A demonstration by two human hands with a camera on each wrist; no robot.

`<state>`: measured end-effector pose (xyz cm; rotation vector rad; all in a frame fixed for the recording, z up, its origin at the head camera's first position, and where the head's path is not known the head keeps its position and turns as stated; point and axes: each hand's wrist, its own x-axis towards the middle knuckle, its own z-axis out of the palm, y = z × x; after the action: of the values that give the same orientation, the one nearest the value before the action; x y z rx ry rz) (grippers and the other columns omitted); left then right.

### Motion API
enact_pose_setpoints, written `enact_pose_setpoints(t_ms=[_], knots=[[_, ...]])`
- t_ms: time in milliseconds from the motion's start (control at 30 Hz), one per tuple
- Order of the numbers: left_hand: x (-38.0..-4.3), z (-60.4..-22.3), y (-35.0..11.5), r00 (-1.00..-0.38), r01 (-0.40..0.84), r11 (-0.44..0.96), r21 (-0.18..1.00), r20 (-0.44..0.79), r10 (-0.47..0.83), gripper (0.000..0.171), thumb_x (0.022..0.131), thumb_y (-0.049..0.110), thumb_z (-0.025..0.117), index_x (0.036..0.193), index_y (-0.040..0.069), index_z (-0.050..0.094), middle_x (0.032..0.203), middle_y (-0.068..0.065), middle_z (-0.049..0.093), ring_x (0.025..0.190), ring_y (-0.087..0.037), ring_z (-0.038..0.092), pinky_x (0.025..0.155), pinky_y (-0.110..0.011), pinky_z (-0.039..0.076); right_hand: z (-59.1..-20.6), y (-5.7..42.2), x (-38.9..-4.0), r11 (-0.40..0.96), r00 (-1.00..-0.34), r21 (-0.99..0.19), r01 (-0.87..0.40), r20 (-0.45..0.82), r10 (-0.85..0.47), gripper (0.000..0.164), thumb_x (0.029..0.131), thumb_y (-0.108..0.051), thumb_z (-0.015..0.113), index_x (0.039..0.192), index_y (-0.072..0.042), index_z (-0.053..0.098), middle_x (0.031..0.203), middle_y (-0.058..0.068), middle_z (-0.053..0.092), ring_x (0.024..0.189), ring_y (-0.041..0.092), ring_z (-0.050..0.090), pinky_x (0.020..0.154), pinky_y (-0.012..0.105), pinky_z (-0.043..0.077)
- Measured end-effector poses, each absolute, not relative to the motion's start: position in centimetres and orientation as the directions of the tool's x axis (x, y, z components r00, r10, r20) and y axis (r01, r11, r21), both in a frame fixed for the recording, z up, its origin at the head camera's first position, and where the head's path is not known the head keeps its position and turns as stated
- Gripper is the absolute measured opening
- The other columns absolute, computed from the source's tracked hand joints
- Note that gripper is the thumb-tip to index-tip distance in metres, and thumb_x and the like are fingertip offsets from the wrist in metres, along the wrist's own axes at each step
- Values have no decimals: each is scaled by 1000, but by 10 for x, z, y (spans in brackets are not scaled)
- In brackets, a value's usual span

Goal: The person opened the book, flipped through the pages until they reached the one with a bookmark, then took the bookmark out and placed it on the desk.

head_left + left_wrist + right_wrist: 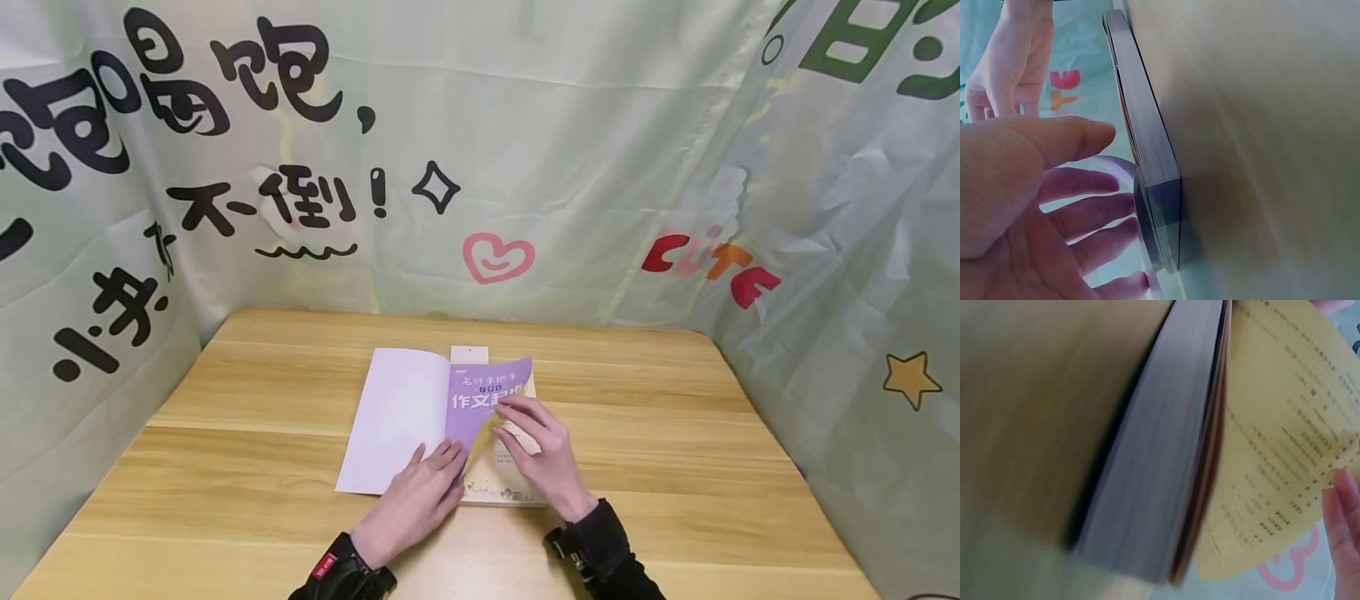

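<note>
A thick paperback book [517, 483] lies open on the wooden table, its white inside cover [397, 408] folded out to the left. My left hand [422, 498] rests at the book's inner fold with its fingers straight; the left wrist view puts these fingers [1097, 215] right beside the spine. Between thumb and fingers, my right hand [546, 454] pinches a purple title page [472, 417], lifted and curling leftward. Its yellow printed reverse [1285, 437] fills much of the right wrist view. Beneath the raised page shows a cream page with small drawings along the bottom.
A small white tab [469, 354] with a hole sticks out behind the book's top edge. The wooden table [262, 467] extends on both sides. Printed fabric [585, 150] with lettering, a heart and a star hangs round the back and sides.
</note>
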<state>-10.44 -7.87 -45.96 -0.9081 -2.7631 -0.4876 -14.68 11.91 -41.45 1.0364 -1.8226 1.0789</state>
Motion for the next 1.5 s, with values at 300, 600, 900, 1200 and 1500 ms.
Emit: enact_pose_setpoints(t_ms=[300,600,900,1200,1500], knots=[[-103,-460,-78,-790,596,735,324,401,464,48,92,15,60,134,-7,50,131,-21,57,120,-29,53,100,-63,39,-414,109,-143,325,-517,-435,-840,823,-234,40,64,21,73,102,18,64,107,32,63,96,39,61,82,40,58],[-102,-453,-77,-862,494,692,526,398,313,36,90,11,60,125,0,58,87,3,71,82,-13,67,98,-56,46,-420,100,-141,200,-720,-699,-687,617,-319,43,81,18,62,123,20,52,125,37,53,103,46,58,81,58,54],[-103,-450,-82,-892,436,527,730,428,144,46,87,2,64,130,-4,52,91,-13,72,60,-11,64,47,-22,56,-438,91,-149,188,-770,-774,-605,507,-387,42,89,9,59,130,15,49,132,34,49,106,48,56,84,56,54],[-105,-450,-92,-903,397,315,862,428,-32,84,84,-7,65,153,3,17,123,-27,60,91,-24,69,75,-34,60,-458,90,-157,326,-780,-742,-586,407,-475,45,95,-9,59,138,0,48,145,18,43,126,27,46,92,46,53],[-104,-447,-104,-922,287,280,916,344,-179,90,83,-3,67,155,10,14,110,-26,67,73,-22,71,57,-28,62,-454,89,-152,464,-767,-653,-598,297,-569,51,95,-18,59,143,-7,44,152,15,35,137,26,31,109,51,35]])
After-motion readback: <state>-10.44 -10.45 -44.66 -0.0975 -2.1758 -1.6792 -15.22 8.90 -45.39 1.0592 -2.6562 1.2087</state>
